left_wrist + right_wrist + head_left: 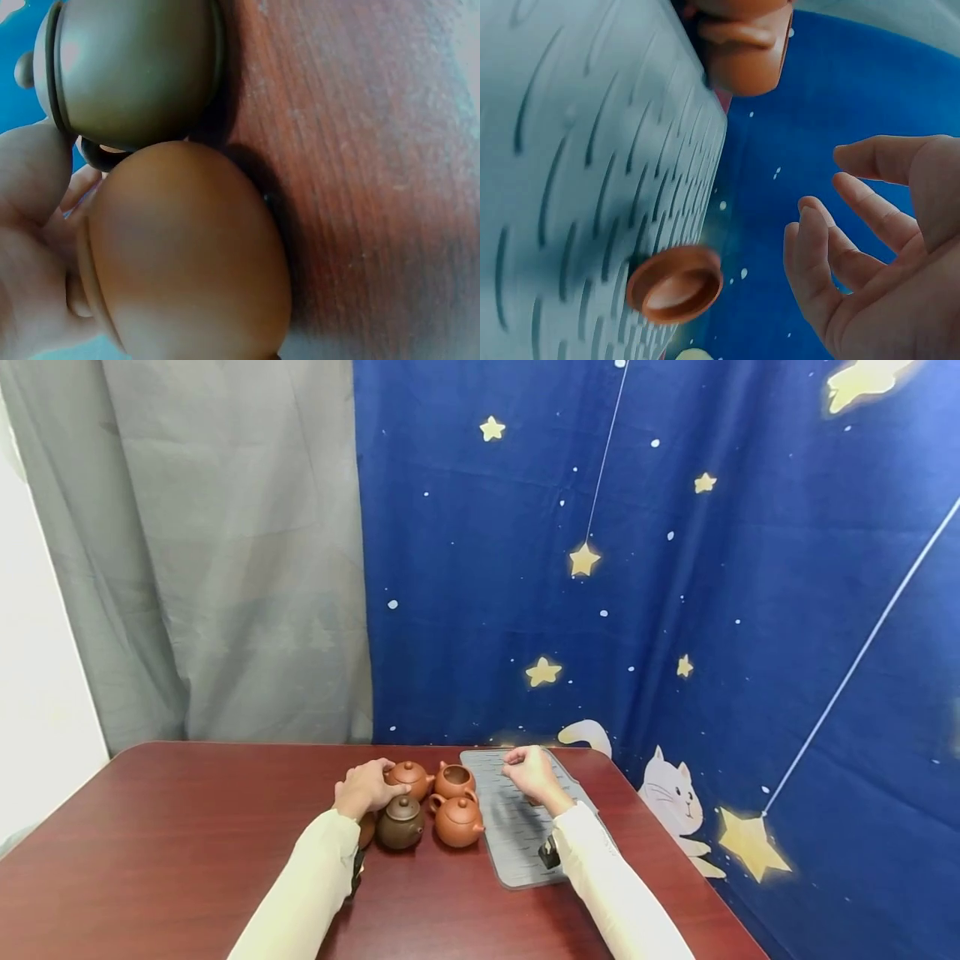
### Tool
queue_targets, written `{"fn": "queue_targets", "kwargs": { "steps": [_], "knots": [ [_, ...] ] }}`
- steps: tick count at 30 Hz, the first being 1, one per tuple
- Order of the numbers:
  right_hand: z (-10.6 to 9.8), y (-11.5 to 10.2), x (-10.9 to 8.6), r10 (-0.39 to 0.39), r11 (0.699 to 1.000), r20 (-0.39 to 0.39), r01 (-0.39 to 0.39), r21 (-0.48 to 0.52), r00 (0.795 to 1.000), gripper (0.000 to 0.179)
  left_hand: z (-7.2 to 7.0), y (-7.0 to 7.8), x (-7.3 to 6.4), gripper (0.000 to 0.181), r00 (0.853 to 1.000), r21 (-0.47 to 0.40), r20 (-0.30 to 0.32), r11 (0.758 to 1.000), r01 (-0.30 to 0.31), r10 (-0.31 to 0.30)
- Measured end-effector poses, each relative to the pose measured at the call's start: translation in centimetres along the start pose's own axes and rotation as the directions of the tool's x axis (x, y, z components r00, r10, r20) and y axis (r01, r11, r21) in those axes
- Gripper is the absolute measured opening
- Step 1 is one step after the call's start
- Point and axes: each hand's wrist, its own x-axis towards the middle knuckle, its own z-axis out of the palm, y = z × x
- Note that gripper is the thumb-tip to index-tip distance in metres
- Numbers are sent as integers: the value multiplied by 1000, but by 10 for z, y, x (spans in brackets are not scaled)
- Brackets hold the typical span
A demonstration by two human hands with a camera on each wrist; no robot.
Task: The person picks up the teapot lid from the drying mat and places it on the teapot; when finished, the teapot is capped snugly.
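In the head view my left hand (367, 787) grips the left side of a reddish-brown lidded teapot (409, 779) in the back row, thumb toward the front. Its fingertips are partly hidden. Just in front stand a dark olive-brown teapot (401, 823) and another brown teapot (187, 247), mostly covered by my wrist in the head view. Over the grey ridged mat (504, 852) hovers my right hand (531, 774), fingers loosely bent, nothing between them. A small clay lid (675, 285) lies on the mat, hollow side showing, apart from that hand in the right wrist view.
A lidless teapot (454, 781) with its mouth uncovered stands at the mat's left edge. In front of it is a lidded orange-brown teapot (458, 822), its spout over the mat's edge. The red-brown table (187, 843) reaches a grey and blue curtain (465, 568) behind.
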Motion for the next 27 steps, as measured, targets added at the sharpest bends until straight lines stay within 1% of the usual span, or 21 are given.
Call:
{"fn": "queue_targets", "kwargs": {
  "steps": [8,11,13,16,20,23,27],
  "knots": [
    [-16,17,2,55,995,-6,-56,-78,998,11,-9,7,5,60,999,109,47,994,-28,23],
    [-21,23,3,77,993,5,-76,-95,997,12,-11,14,8,62,998,154,36,987,-50,45],
    [-22,25,4,91,990,12,-89,-107,996,13,-10,20,10,63,997,174,19,982,-72,70],
    [-22,26,6,111,985,19,-107,-134,994,13,-7,28,11,65,993,180,-25,978,-109,115],
    [-20,28,8,117,980,44,-108,-167,992,17,0,39,11,62,981,191,-65,967,-168,183],
    [-18,31,9,124,974,67,-108,-201,990,20,7,46,10,58,974,196,-69,960,-200,217],
    [-17,38,9,140,964,83,-116,-241,987,20,16,55,8,56,967,171,-65,958,-231,244]
  ]
}}
